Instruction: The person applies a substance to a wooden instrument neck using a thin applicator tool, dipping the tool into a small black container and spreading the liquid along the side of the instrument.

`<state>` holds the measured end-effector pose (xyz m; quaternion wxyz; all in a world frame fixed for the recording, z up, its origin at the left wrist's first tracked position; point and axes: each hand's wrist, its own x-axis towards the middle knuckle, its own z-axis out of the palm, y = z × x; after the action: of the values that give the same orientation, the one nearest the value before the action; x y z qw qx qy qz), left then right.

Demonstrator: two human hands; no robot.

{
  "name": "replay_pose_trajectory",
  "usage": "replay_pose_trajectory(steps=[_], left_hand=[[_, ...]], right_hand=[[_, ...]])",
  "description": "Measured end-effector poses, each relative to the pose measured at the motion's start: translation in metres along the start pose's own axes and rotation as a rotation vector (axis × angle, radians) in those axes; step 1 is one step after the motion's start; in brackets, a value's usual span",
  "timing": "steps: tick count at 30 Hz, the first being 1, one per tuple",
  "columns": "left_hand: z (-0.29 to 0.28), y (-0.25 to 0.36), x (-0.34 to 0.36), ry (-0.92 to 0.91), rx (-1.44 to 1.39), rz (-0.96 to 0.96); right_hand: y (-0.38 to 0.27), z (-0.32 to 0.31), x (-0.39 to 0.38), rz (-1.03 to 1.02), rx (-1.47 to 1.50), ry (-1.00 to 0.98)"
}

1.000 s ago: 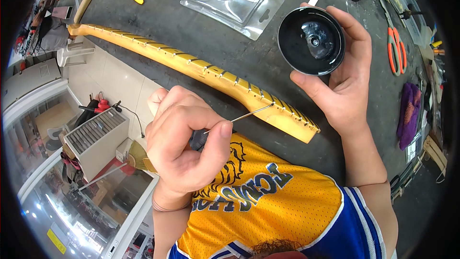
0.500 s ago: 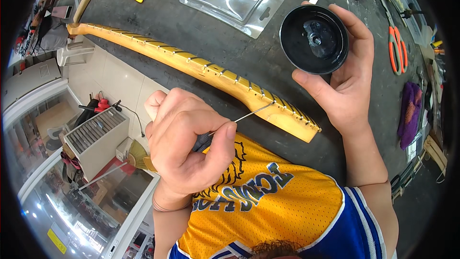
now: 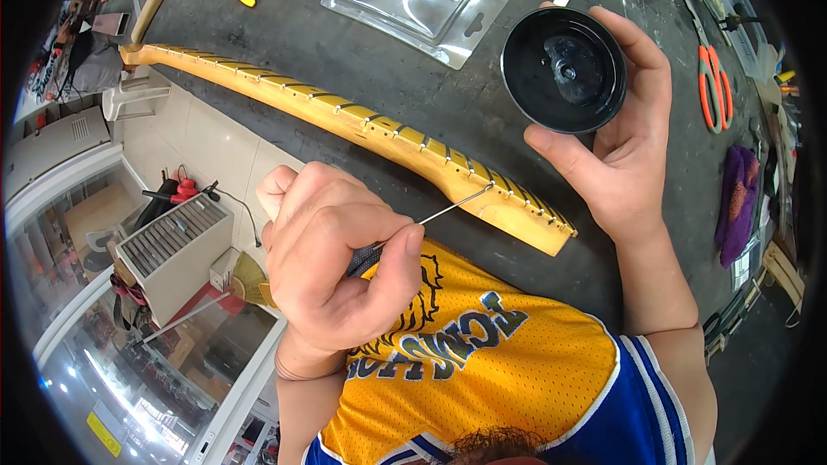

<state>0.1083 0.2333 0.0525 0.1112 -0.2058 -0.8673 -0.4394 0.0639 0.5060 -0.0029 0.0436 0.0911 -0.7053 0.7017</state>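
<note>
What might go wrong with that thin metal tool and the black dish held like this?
The thin metal tool in the left grip has its tip at the edge of the fretted wooden neck; a slip might scratch or dent the wood.

The right grip holds the black dish in the air; if it loosened, the dish could drop onto the dark bench.

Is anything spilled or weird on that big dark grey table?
I see no spill. The crumpled purple cloth at the right looks a bit odd: it has an orange-brown patch, but I can't tell whether that's a stain or pattern. The round black cup in the right hand has a glossy smear inside.
</note>
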Motion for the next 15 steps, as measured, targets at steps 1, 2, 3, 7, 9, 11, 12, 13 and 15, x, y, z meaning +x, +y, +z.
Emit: replay_pose_trajectory(steps=[1,2,3,7,9,11,12,13,15], left_hand=[[-0.0004,0.0001,0.0002,0.003,-0.004,0.002],[-0.0008,0.0004,0.0004,0.002,-0.005,0.003],[-0.0018,0.0013,0.0004,0.003,0.001,-0.004],[-0.0011,0.0015,0.0011,0.005,0.008,0.003],[-0.0004,0.0011,0.0008,-0.003,0.013,0.001],[0.0001,0.0001,0.0003,-0.011,0.017,-0.001],[0.0004,-0.0006,-0.0004,0.002,0.012,0.001],[0.0005,-0.0012,-0.0009,0.016,0.008,0.002],[0.0002,-0.0019,-0.0009,0.013,0.012,0.000]], right_hand=[[0.0001,-0.0001,-0.0001,-0.004,0.002,0.003],[0.0000,-0.0001,-0.0003,-0.003,0.002,0.004],[-0.0002,0.0004,-0.0001,-0.004,0.003,0.004],[-0.0007,0.0007,-0.0005,0.006,0.007,0.005],[-0.0006,0.0004,-0.0004,0.008,0.005,0.005],[-0.0005,0.0005,-0.0002,0.009,0.004,0.004],[-0.0002,0.0007,-0.0003,0.005,0.001,0.005],[-0.0001,0.0009,-0.0005,0.001,-0.003,0.005],[-0.0013,0.0011,-0.0010,0.008,-0.004,0.008]])
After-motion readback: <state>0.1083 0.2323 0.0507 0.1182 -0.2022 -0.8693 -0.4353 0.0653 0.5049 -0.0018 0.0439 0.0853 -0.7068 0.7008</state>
